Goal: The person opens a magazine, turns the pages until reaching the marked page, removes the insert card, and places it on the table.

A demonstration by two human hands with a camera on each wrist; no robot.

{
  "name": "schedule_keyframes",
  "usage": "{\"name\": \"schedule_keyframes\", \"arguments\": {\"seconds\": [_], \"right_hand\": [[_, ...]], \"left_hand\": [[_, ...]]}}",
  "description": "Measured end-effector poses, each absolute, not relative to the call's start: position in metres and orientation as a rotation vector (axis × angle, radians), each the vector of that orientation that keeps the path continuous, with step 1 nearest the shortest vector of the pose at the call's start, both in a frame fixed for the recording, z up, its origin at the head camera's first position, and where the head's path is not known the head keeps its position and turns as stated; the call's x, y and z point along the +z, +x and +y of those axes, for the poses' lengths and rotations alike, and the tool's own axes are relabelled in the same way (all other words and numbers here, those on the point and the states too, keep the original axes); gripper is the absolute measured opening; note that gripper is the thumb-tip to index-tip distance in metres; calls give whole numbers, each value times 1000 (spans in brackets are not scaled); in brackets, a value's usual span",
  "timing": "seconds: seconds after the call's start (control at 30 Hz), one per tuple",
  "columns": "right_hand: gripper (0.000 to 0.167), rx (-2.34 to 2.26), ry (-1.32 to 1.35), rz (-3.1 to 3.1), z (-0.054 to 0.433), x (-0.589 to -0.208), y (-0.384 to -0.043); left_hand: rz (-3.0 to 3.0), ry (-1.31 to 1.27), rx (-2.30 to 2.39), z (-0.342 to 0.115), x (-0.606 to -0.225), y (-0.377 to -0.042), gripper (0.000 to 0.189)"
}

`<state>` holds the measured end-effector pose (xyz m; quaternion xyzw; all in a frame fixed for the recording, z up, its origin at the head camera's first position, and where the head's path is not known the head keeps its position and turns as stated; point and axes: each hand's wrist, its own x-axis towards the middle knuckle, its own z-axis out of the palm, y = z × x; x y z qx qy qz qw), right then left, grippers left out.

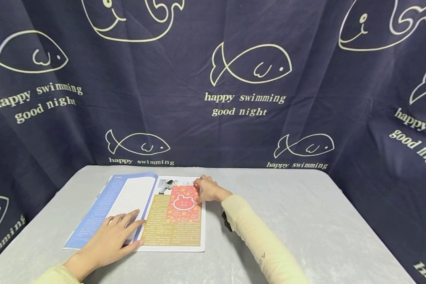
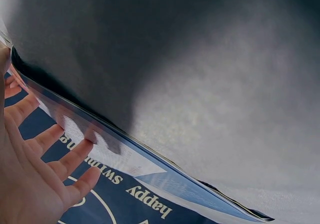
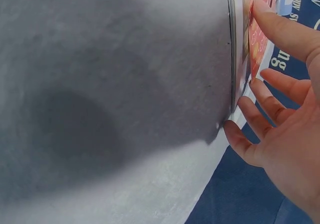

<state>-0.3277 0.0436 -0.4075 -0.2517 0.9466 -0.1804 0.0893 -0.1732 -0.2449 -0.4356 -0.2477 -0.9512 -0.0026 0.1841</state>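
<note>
An open magazine (image 1: 174, 247) lies flat, blue-bordered page on the left, gold text page on the right. On the right page lies a flat red rectangular card (image 1: 184, 213) printed with a bear face. My left hand (image 1: 110, 238) rests on the left page near the spine, fingers spread. At the card's upper right is my right hand (image 1: 208, 190), thumb touching its right edge and index fingertip at the top corner. In the right wrist view, the thumb (image 3: 282, 29) overlaps the card's edge, and the other fingertips are beside the magazine's edge.
The magazine sits on the left half of a grey table (image 1: 287, 221). A dark blue curtain (image 1: 248, 138) with fish drawings and lettering hangs behind the table and along both sides. Something small and black (image 1: 227, 221) shows beneath the right wrist.
</note>
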Motion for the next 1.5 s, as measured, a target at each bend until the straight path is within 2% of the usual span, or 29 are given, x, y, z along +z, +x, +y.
{"name": "schedule_keyframes", "arguments": {"seconds": [0.7,1.17,1.5], "right_hand": [[64,-664,-757,2828,49,-411,-327],[59,-966,-829,2731,52,-414,-329],[60,-1159,-767,2671,55,-413,-328]], "left_hand": [[-2678,-702,-23,-242,-433,-171,50],[-2701,-682,-29,-243,-435,-172,52],[-2730,-653,-32,-243,-436,-171,52]]}}
